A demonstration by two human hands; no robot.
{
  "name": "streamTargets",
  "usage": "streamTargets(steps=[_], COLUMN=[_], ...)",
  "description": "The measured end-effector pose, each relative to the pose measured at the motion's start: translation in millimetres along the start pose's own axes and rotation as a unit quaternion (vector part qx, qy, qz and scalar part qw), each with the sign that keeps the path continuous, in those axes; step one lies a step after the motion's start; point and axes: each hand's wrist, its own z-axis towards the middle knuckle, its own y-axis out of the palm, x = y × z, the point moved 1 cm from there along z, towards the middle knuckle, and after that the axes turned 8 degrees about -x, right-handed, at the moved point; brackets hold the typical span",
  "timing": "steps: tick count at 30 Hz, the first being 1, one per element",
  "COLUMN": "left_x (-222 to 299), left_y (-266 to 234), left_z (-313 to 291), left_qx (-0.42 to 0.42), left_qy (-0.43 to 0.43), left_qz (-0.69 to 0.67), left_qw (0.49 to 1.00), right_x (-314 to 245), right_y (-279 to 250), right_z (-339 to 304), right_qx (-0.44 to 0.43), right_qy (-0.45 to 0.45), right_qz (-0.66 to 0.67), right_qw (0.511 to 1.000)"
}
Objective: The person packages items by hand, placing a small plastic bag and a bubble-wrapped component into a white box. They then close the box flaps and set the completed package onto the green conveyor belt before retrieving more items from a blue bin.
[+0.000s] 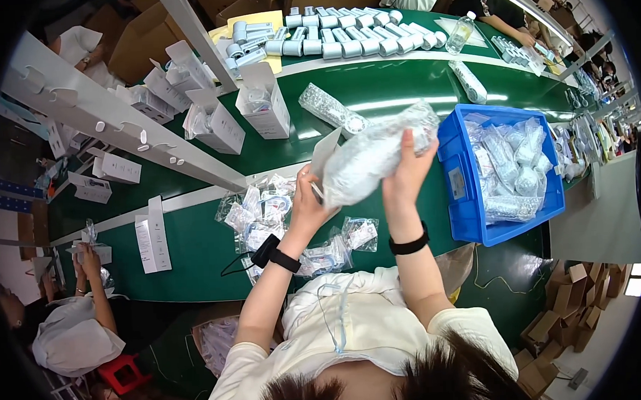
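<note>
A bubble-wrapped bundle (367, 162) is raised over the green bench, tilted, its upper end to the right. My right hand (409, 171) is closed round its right side, thumb on top. My left hand (307, 199) is closed on a white carton (325, 155) at the bundle's left end. One flap of the carton stands up; the bundle hides most of the rest, so I cannot tell whether its end is inside. Below my hands, several clear bags (264, 213) with white and blue contents lie on the bench.
At the right stands a blue bin (453, 215) of bubble-wrapped items. Open white cartons (263, 106) stand beyond a grey metal post (199, 44). Another carton (152, 236) lies to the left. Rows of grey devices (349, 45) and a bottle (460, 33) are farther back. A co-worker (75, 318) sits left.
</note>
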Motion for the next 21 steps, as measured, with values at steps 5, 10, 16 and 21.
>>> streamTargets(steps=[5,10,16,21], left_x=[-15.0,-21.2,-22.8,13.1], left_y=[12.4,17.0,-8.4,-33.9], left_z=[-9.1,-15.3,-39.2,-32.1], left_qx=[0.104,-0.067,0.059,0.004], left_qy=[-0.041,0.059,0.037,0.015], left_qz=[-0.051,0.165,-0.047,-0.084], left_qw=[0.992,0.982,0.996,0.996], right_x=[49.6,5.7,23.7,46.9], right_y=[11.4,15.9,-100.6,-150.7], right_z=[-24.7,-53.3,-71.8,-97.7], right_qx=[-0.111,-0.396,-0.388,-0.453], right_qy=[-0.153,-0.292,-0.118,0.041], right_qz=[-0.357,-0.537,-0.485,-0.662], right_qw=[0.915,0.685,0.775,0.595])
